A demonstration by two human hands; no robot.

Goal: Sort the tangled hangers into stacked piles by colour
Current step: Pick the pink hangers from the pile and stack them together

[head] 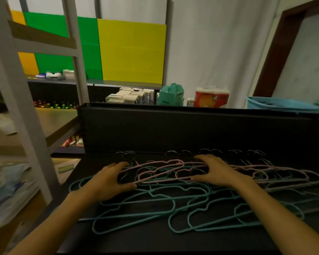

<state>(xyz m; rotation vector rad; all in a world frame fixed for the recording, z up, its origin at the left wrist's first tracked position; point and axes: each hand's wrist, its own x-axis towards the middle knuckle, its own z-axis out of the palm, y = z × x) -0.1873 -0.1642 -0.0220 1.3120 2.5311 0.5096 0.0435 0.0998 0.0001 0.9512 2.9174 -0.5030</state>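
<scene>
1. While I watched through the head camera, the tangled hangers lay spread across a black worktop (155, 240) with a raised black back wall (191, 129).
2. Teal hangers (145, 205) covered the near and middle part of the worktop, overlapping one another.
3. Pink hangers (166, 173) lay farther back, on top of the teal ones, and ran off towards the right.
4. Dark hooks (208, 151), black as far as I could tell, showed along the foot of the back wall.
5. My view of the left hand (110, 181) showed it on the left end of the pink hangers, its fingers (122, 165) curled over the pink wire and the thumb low against the teal wire; they looked clamped on the pink hangers.
6. On the other side, the right hand (214, 172) rested on the same pink bundle, its fingers (201, 158) spread and bent over the wire, thumb tucked underneath, gripping it.
7. To the left stood a grey shelf rack (28, 115), and behind the back wall were yellow and green panels (131, 52), a stack of boxes (131, 97), a teal container (170, 94) and a blue tub (280, 104).
</scene>
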